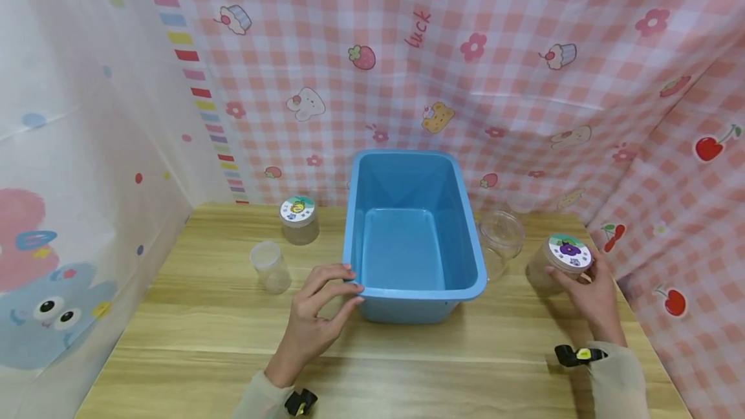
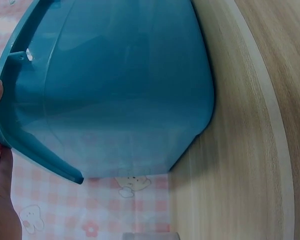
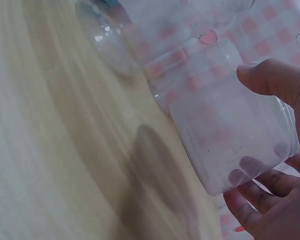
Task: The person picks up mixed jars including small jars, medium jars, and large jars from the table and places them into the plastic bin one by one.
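Observation:
A blue plastic bin [image 1: 401, 294] stands on the table. My left hand [image 1: 319, 306] holds its rim at the near left corner, thumb on the outside and fingertips over the edge. At the right, my right hand [image 1: 593, 296] grips a clear round jar [image 1: 541, 271] whose white lid carries a purple flower. In the right wrist view, the thumb lies along one side of this jar [image 3: 230, 135] and the fingers wrap the other. Just right of the bin are clear containers [image 1: 502, 236], partly hidden by its wall.
Left of the bin stands a jar [image 1: 299, 228] with a yellow-pictured lid. A smaller clear cup [image 1: 272, 270] with a whitish top is nearer. The wooden table [image 1: 407, 367] meets a pink checked cloth [image 1: 372, 96] behind and at the right.

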`<state>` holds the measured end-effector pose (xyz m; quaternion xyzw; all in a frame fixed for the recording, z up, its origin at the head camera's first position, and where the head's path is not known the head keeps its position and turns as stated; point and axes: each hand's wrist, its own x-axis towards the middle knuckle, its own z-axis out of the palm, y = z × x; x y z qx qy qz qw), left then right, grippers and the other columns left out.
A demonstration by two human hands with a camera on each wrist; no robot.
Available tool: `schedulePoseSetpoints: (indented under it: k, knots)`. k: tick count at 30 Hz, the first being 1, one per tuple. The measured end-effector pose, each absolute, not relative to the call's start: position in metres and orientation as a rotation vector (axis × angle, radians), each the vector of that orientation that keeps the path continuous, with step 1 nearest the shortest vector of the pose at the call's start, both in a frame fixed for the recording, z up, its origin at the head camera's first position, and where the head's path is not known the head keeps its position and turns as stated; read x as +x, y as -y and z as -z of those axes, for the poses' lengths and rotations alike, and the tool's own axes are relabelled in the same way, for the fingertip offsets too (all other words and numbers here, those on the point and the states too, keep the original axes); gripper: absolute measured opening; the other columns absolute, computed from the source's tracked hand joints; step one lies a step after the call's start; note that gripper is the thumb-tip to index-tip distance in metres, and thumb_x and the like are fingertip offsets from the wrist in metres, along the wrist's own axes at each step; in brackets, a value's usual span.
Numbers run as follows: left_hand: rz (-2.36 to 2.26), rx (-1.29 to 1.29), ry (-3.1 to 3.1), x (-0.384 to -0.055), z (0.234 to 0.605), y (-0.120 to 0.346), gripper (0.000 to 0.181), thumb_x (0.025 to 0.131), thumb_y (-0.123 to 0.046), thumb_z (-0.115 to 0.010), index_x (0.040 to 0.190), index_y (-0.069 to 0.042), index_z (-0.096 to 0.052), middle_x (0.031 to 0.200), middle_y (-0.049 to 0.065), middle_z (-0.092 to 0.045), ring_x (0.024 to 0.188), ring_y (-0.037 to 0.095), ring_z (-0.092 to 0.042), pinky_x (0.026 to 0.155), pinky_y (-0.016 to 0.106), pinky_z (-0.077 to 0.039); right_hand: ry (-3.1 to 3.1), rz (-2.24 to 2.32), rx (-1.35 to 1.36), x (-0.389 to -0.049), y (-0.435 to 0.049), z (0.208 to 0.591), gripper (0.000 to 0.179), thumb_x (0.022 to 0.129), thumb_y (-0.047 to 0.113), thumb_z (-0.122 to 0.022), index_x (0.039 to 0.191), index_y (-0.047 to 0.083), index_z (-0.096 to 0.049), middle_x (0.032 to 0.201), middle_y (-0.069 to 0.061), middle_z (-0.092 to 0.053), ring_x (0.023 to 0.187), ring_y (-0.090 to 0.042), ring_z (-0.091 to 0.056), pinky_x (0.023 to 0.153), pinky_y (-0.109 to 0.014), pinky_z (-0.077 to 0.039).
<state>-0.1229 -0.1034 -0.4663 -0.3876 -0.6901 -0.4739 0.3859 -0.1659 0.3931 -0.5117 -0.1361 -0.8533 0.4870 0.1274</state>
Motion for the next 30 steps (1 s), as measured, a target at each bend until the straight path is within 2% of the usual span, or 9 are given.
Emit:
schedulePoseSetpoints:
  k: [6,9,13,19,27,30]
  knots:
    - [1.204,-0.987,1.759,-0.124,0.468,0.104,0.018,0.081,-0.003,-0.084,0.097,-0.003,-0.076,0.108,0.015,-0.069,0.107,0.034,-0.065,0.108,0.028,-0.052,2.533,-1.372,-0.428,-0.167,-0.390,0.499,0.093,0.089,0.037,-0.081,0.162,0.020,-0.027,0.141,0.006,-0.048,0.116,0.005,-0.045,0.087,-0.007,-0.042]
    - [1.204,-0.989,1.762,-0.124,0.469,0.104,0.020,0.079,-0.001,-0.085,0.097,-0.003,-0.076,0.108,0.015,-0.069,0.109,0.031,-0.065,0.108,0.028,-0.052,2.522,-1.369,-0.445,-0.167,-0.389,0.493,0.093,0.088,0.036,-0.081,0.162,0.021,-0.027,0.143,0.003,-0.047,0.118,0.005,-0.046,0.088,-0.008,-0.042]
    - [1.204,-0.991,1.765,-0.124,0.470,0.104,0.020,0.080,-0.003,-0.085,0.098,-0.003,-0.076,0.108,0.014,-0.069,0.113,0.027,-0.064,0.108,0.028,-0.052,2.482,-1.359,-0.441,-0.169,-0.386,0.487,0.091,0.087,0.031,-0.083,0.160,0.020,-0.030,0.136,0.012,-0.049,0.113,0.009,-0.046,0.086,-0.005,-0.041]
    - [1.200,-0.997,1.754,-0.125,0.469,0.104,0.017,0.083,-0.005,-0.084,0.097,-0.003,-0.075,0.107,0.014,-0.069,0.113,0.026,-0.064,0.108,0.028,-0.052,2.422,-1.353,-0.362,-0.172,-0.383,0.474,0.086,0.086,0.023,-0.084,0.158,0.019,-0.037,0.122,0.025,-0.049,0.107,0.011,-0.048,0.084,-0.006,-0.041]
    - [1.189,-0.991,1.741,-0.124,0.469,0.103,0.016,0.083,-0.005,-0.084,0.096,-0.002,-0.075,0.106,0.015,-0.069,0.107,0.034,-0.065,0.108,0.028,-0.052,2.437,-1.343,-0.381,-0.173,-0.382,0.458,0.090,0.087,0.028,-0.083,0.160,0.019,-0.030,0.122,0.025,-0.047,0.108,0.011,-0.046,0.086,-0.007,-0.039]
    - [1.187,-0.993,1.744,-0.124,0.469,0.103,0.016,0.083,-0.005,-0.084,0.097,-0.002,-0.075,0.107,0.015,-0.069,0.109,0.031,-0.065,0.109,0.028,-0.052,2.422,-1.343,-0.405,-0.173,-0.380,0.452,0.091,0.086,0.028,-0.083,0.160,0.020,-0.031,0.123,0.022,-0.050,0.108,0.011,-0.046,0.088,-0.009,-0.039]
